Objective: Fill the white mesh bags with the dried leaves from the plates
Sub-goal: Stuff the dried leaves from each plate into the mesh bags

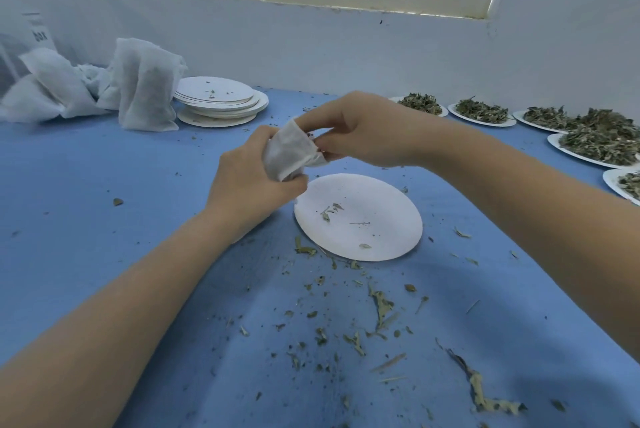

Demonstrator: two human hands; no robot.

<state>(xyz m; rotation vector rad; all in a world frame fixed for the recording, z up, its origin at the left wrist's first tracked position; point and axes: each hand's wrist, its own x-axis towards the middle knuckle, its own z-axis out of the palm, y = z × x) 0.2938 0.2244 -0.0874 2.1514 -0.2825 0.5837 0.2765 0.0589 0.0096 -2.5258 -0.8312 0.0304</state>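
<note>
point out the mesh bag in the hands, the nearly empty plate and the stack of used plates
mesh bag (289, 150), head view, on its white side between the hands
nearly empty plate (381, 233), head view, on its bare middle
plate stack (221, 90), head view, on the top plate

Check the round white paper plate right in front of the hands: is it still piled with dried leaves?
No, the round white paper plate holds only a few stray leaf bits.

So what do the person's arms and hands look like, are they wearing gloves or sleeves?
No gloves and no sleeves show. Both forearms are bare right up to the edge of the picture. The left hand and the right hand are bare too, with no watch, bracelet or ring that I can see. There seems to be dark red polish on the right hand's fingernails.
</note>
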